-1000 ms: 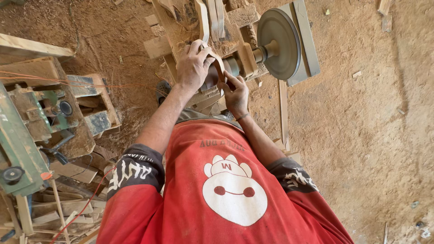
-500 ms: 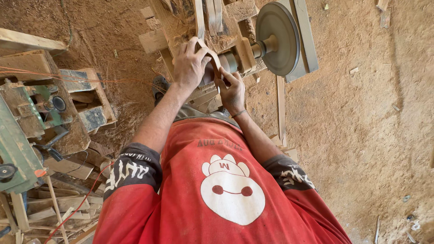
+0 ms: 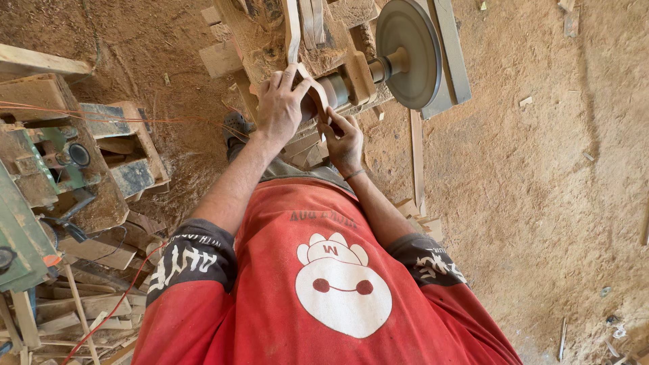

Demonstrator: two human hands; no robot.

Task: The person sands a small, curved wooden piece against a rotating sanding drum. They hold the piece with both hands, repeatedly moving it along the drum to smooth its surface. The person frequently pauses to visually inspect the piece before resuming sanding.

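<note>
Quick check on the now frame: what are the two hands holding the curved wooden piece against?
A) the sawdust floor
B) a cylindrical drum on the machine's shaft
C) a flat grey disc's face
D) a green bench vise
B: both hands, left hand and right hand, press the curved wooden piece against the cylindrical drum, with the grey disc further along the shaft, untouched.

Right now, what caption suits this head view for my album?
Left hand and right hand press a curved wooden strip against a sanding drum beside a grey disc.
</note>
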